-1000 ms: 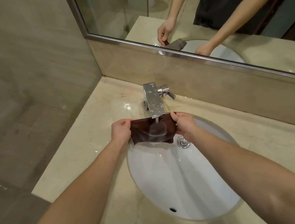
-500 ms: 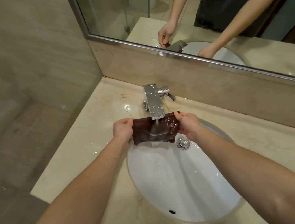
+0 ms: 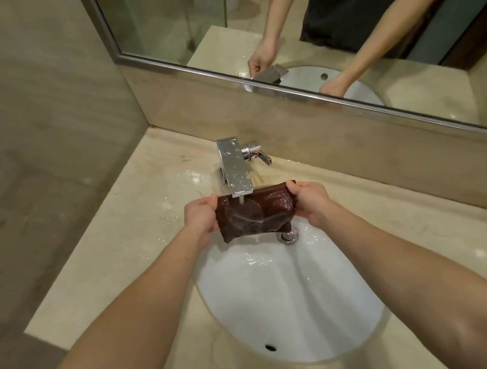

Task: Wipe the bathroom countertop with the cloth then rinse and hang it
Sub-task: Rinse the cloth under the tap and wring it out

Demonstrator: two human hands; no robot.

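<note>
hands (image 3: 202, 220) (image 3: 310, 203) outstretched, cloth (image 3: 255, 212) taut under faucet (image 3: 235, 169)

Beige tiled wall (image 3: 21, 106) at left; metal-framed mirror (image 3: 181, 14) behind; dim warm light.

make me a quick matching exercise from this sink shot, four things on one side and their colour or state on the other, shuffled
Things:
1. cloth
2. faucet
3. sink basin
4. countertop

States:
A. white, with a drain at the far end
B. beige stone, with wet patches
C. dark brown, stretched between left hand and right hand
D. chrome, with water running

Pairs: 1-C, 2-D, 3-A, 4-B
</note>
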